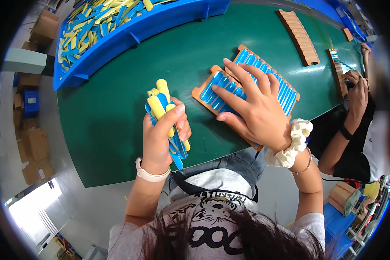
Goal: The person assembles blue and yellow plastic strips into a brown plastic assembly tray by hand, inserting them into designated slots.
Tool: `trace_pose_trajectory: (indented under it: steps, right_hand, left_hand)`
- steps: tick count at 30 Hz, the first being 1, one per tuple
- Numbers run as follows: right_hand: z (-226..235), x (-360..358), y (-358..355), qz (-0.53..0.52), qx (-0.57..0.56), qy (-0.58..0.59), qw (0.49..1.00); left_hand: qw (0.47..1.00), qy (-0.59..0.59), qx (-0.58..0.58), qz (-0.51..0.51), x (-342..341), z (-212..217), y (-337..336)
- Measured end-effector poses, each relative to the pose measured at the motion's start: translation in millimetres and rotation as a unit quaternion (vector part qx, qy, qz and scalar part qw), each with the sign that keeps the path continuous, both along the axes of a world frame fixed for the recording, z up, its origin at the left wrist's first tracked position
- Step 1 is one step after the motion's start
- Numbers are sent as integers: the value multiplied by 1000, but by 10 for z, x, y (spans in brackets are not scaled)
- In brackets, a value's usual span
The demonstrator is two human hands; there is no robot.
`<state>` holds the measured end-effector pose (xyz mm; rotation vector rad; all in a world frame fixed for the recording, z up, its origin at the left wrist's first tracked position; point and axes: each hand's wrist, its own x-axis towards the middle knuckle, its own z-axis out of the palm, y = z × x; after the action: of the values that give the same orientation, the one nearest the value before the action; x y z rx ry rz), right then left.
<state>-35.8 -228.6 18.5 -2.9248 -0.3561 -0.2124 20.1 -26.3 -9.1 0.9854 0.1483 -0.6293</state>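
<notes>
My left hand (162, 141) is closed round a bunch of flat, rounded yellow and blue plastic strips (157, 107), held over the table near its front edge. To its right, my right hand (262, 108) is spread with the palm down over slotted orange-brown racks (198, 93). Blue strips (218, 80) lie side by side in the slots. The index fingertip is at the strips in the nearer rack; whether it presses on them I cannot tell. Part of the racks is hidden beneath the palm and fingers.
A large blue bin (112, 51) heaped with yellow and blue strips stands on the green table (108, 130) at far left. Another slotted rack (298, 38) lies at the back right. A co-worker's hand (356, 93) is by a rack (337, 76) at the right edge.
</notes>
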Motion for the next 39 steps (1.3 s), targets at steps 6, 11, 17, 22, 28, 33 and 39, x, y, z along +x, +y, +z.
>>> trace_pose_trajectory:
  steps: [6,11,17,22,28,33,39]
  right_hand:
    - [-84,81,142,-9,-15,-31,999]
    - [-72,83,150,-21,-48,-57,997]
    - [45,10,75,-41,-7,-42,998]
    - [63,-357,-106,-116,15,-47,992]
    - [-27,-539,89,-94,23,25,995]
    - [-81,-479,118,-101,19,25,994]
    - [-95,-481,144,-102,3,9,995]
  left_hand:
    - [1000,2,-7,-5,1,-10,-1]
    - [1000,4,-25,-4,7,-20,22]
    - [1000,7,-20,-4,0,-19,16]
    - [1000,-9,-9,-5,1,-13,2]
    - [999,-37,19,-12,-21,-18,-14]
    - [999,-39,25,-15,-42,-18,-36]
    - [999,-35,25,-7,-47,-2,-44]
